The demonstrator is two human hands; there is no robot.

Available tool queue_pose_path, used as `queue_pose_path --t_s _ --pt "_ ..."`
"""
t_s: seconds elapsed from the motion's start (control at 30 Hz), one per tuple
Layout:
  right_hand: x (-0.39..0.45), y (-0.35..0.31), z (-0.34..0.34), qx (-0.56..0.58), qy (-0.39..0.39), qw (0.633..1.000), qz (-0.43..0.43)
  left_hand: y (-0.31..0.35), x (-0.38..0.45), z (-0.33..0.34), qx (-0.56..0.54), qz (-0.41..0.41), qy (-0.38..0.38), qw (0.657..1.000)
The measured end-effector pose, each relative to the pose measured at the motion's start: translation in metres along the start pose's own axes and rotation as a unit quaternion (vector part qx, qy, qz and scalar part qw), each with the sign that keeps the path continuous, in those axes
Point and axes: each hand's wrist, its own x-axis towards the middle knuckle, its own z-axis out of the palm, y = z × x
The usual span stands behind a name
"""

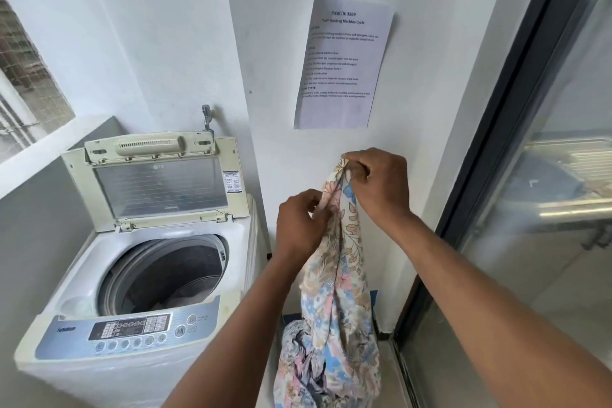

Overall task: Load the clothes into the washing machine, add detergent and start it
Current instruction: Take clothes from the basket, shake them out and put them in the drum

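Observation:
A long floral cloth (334,295) in pink, blue and beige hangs to the right of the washing machine (82,278). My right hand (381,185) pinches its top end, and my left hand (299,225) grips it just below. The cloth's lower part bunches near the floor. The top-loading machine stands at the left with its lid (159,179) raised against the wall. Its drum (165,275) is open, with some dark and pale fabric lying inside. The control panel (132,328) runs along the machine's front edge.
A printed instruction sheet (341,63) is stuck on the white wall above my hands. A dark-framed glass door (516,129) stands at the right. A window ledge (43,149) runs at the left. A blue object (372,305) shows behind the cloth near the floor.

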Motion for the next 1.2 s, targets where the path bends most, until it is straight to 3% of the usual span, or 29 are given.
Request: queue_pose_path --t_s 0.17,0.27,0.37,0.43,0.57,0.63,0.77,0.9,1.07,1.2 --pt "0.026 -0.011 -0.015 0.001 0.077 0.997 -0.026 0.01 0.009 -0.003 -0.007 -0.027 0.036 0.999" --pt "0.028 -0.013 -0.016 0.013 0.028 0.999 0.01 0.022 0.021 -0.003 -0.014 -0.02 0.057 0.998" --pt "0.023 -0.007 -0.018 0.042 0.032 0.998 0.029 0.033 0.035 -0.005 -0.058 -0.031 0.081 0.994" --pt "0.016 -0.006 -0.016 0.047 -0.02 0.998 0.028 0.038 0.04 -0.006 -0.076 -0.044 0.099 0.991" --pt "0.005 -0.006 -0.01 0.105 -0.03 0.993 0.053 0.048 0.043 -0.005 -0.138 -0.061 0.079 0.985" --pt "0.001 -0.009 -0.011 0.128 -0.071 0.988 0.052 0.06 0.046 -0.004 -0.152 -0.048 0.08 0.984" --pt "-0.015 -0.009 -0.015 0.077 -0.111 0.989 0.06 0.089 0.063 -0.01 -0.185 -0.036 0.114 0.975" --pt "-0.003 -0.015 -0.015 -0.052 -0.091 0.993 0.06 0.125 0.089 -0.016 -0.189 0.032 0.134 0.972" --pt "0.044 -0.03 -0.016 0.01 -0.054 0.996 0.067 0.165 0.097 -0.025 -0.198 0.122 0.14 0.963" --pt "0.072 -0.028 -0.019 0.091 -0.013 0.989 0.112 0.133 0.085 -0.026 -0.151 0.16 0.121 0.968"
